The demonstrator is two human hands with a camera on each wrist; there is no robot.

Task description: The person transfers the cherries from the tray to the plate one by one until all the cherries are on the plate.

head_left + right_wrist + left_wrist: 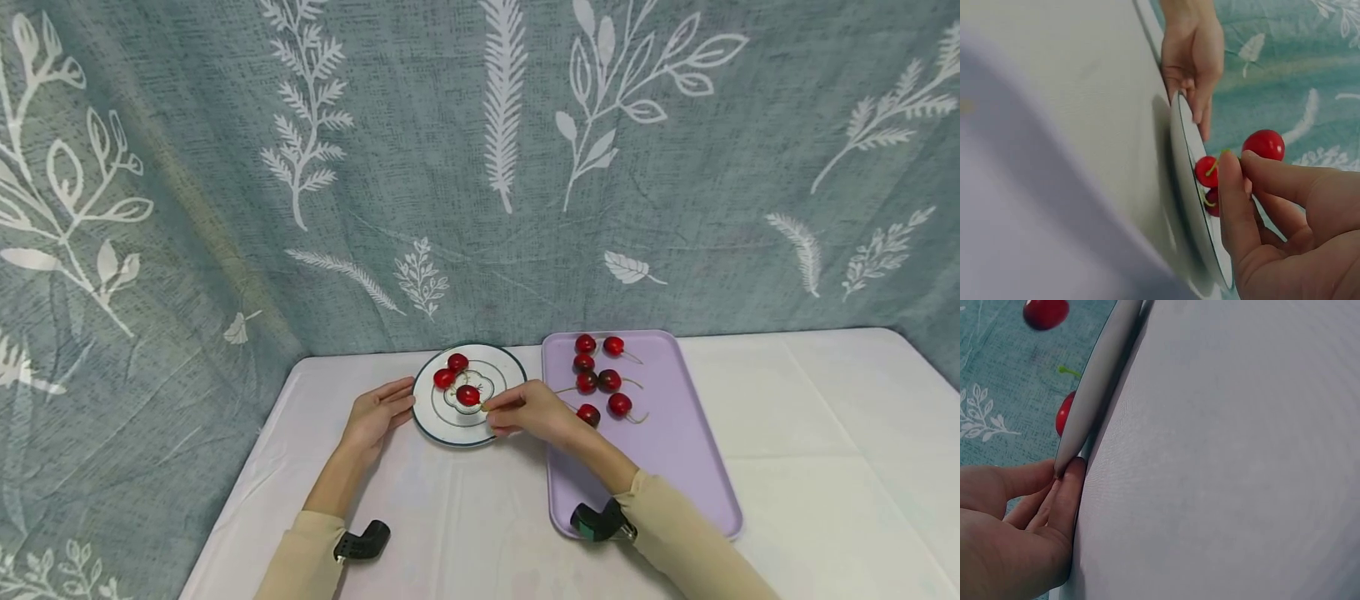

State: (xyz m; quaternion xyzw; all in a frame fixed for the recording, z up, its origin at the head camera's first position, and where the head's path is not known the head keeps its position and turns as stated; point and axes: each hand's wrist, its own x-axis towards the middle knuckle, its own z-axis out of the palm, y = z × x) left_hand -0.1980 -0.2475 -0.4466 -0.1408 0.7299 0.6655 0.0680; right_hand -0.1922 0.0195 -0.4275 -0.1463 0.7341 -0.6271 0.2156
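My right hand pinches a red cherry by its stem, over the white plate. In the right wrist view that cherry hangs beyond the thumb and forefinger, above the plate's face. Two more cherries, one bright red and one darker, lie on the plate's upper left part. My left hand grips the plate's left rim. The left wrist view shows its thumb over the edge and its fingers beneath.
A lilac tray lies right of the plate, under my right forearm. Several dark and bright red cherries with stems sit in its far half. A white cloth covers the table, and a blue-green patterned curtain hangs behind.
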